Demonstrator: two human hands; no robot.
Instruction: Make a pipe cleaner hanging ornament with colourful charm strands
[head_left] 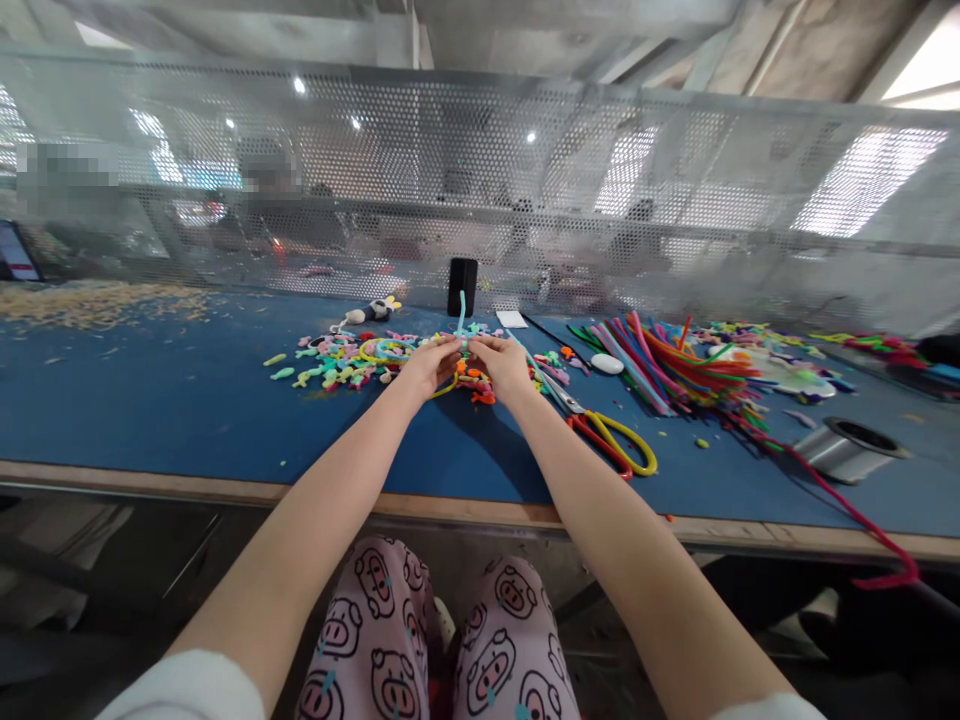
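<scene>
A light blue pipe cleaner (462, 312) stands up between my two hands, over the middle of the blue table. My left hand (433, 364) pinches it from the left. From the right, my right hand (496, 362) meets it with fingers closed at the same spot; the fingertips nearly touch. The lower part of the pipe cleaner is hidden by my fingers. Around and behind my hands lies a heap of small twisted colourful pieces (341, 372). Scissors (600, 425) with red and yellow handles lie just right of my right wrist.
A bundle of colourful pipe cleaners (667, 360) lies to the right, near a metal spool (851, 450). A black phone (463, 285) leans against the perforated metal screen (360, 170). A white oval object (607, 364) and a small plush-like figure (369, 312) lie on the blue table (187, 400).
</scene>
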